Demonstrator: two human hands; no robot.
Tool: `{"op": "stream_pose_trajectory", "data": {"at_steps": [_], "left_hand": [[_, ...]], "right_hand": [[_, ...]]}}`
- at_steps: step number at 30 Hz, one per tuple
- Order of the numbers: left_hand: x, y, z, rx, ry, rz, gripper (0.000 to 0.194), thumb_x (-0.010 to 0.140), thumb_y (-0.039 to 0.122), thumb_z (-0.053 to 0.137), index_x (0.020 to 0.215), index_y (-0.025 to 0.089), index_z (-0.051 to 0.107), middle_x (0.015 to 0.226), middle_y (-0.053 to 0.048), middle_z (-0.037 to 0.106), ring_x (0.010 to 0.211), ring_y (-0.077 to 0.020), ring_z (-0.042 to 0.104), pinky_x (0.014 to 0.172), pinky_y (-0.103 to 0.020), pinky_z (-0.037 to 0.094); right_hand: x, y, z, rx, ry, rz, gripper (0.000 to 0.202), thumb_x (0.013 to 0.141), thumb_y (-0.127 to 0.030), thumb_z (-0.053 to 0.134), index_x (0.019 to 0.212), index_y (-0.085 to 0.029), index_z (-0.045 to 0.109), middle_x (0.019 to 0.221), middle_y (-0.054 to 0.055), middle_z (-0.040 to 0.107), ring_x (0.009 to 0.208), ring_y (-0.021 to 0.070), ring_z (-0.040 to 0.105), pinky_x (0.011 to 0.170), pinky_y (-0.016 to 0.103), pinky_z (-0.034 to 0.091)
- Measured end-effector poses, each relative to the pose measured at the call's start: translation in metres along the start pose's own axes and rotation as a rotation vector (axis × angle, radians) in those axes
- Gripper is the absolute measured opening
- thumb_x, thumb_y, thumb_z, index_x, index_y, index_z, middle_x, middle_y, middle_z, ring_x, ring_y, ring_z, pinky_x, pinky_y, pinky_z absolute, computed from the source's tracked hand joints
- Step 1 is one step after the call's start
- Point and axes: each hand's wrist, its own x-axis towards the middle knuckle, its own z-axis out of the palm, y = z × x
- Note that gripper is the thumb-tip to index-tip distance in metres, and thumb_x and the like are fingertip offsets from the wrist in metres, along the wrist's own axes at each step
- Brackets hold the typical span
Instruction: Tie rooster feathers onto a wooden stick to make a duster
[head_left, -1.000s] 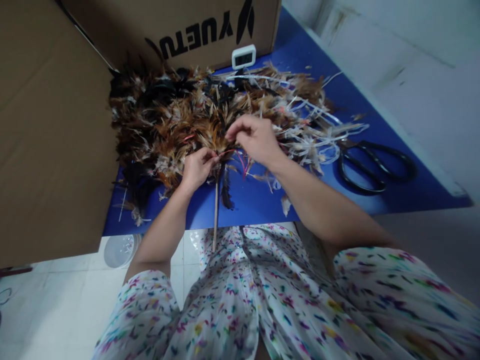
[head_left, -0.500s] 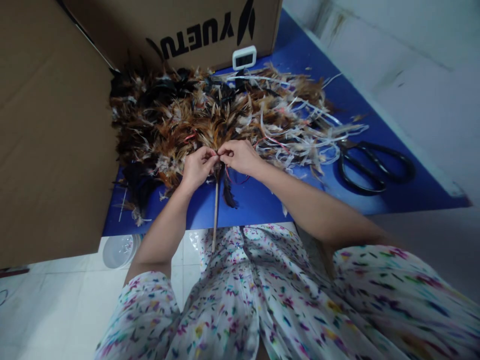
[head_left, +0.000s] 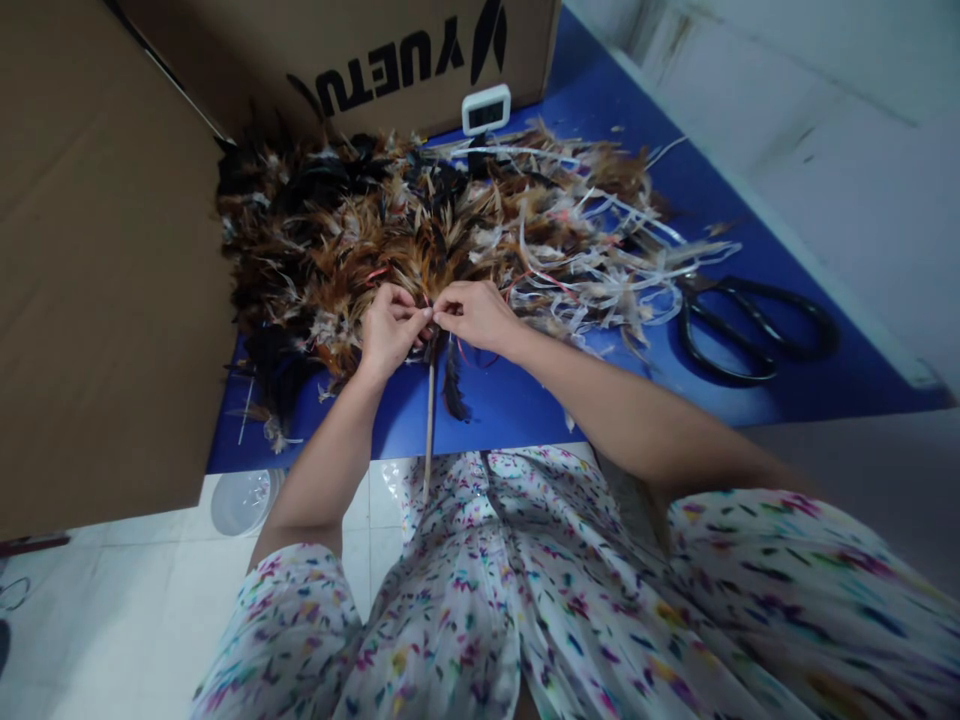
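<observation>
My left hand (head_left: 391,330) and my right hand (head_left: 472,312) meet fingertip to fingertip at the upper part of a thin wooden stick (head_left: 430,420). Thumb and forefinger of each hand are pinched shut on a thin red string (head_left: 463,352), which shows at the fingertips and trails below my right hand. Brown feathers (head_left: 424,265) fan out from the stick just beyond my fingers. Under my right hand a dark feather (head_left: 454,385) hangs beside the stick. The stick's lower end points towards my body, past the table edge. My fingers hide the exact spot where string and stick meet.
A wide heap of brown and black feathers (head_left: 300,230) covers the blue table (head_left: 510,400). White plastic strips (head_left: 637,225) lie over its right part. Black-handled scissors (head_left: 750,330) lie at right. Behind stand a cardboard box (head_left: 247,60) and a small white digital display (head_left: 486,108).
My two hands stay together at the stick. The left fingers have shifted slightly, with the forefinger raised a little. The view has moved slightly.
</observation>
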Motion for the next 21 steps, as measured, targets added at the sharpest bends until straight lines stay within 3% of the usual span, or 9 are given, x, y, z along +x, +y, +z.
{"op": "stream_pose_trajectory", "data": {"at_steps": [5,12,17,21], "left_hand": [[-0.001,0.003,-0.001,0.040,-0.053,0.044,0.045,0.070,0.049,0.083,0.081,0.022,0.049,0.055,0.007,0.061,0.044,-0.0110,0.062,0.038,-0.019,0.046],[-0.001,0.003,-0.004,0.087,-0.099,0.026,0.026,0.072,0.025,0.074,0.086,0.022,0.053,0.068,0.004,0.068,0.054,-0.0119,0.066,0.045,-0.020,0.050],[-0.004,0.008,-0.004,0.291,-0.045,0.204,0.019,0.071,0.016,0.069,0.083,0.020,0.056,0.073,0.004,0.070,0.069,-0.0110,0.070,0.064,-0.021,0.054],[-0.007,0.014,-0.002,0.387,-0.002,0.271,0.015,0.070,0.014,0.069,0.079,0.019,0.059,0.074,0.004,0.070,0.069,-0.0105,0.069,0.066,-0.020,0.051]], "right_hand": [[0.001,0.001,0.002,0.013,0.029,0.013,0.011,0.079,-0.012,0.064,0.076,-0.013,0.074,0.077,0.004,0.069,0.069,0.0119,0.056,0.069,0.025,0.040],[0.002,0.001,0.002,0.041,0.030,0.020,0.013,0.076,-0.010,0.063,0.076,-0.013,0.075,0.076,0.004,0.070,0.069,0.0127,0.059,0.069,0.025,0.041],[0.002,0.001,0.001,0.050,0.030,0.035,0.013,0.075,-0.010,0.062,0.075,-0.014,0.075,0.076,0.003,0.071,0.069,0.0129,0.059,0.069,0.025,0.042],[0.002,0.001,0.003,0.011,0.032,0.006,0.014,0.075,-0.009,0.061,0.075,-0.013,0.074,0.077,0.004,0.070,0.069,0.0129,0.058,0.070,0.025,0.042]]}}
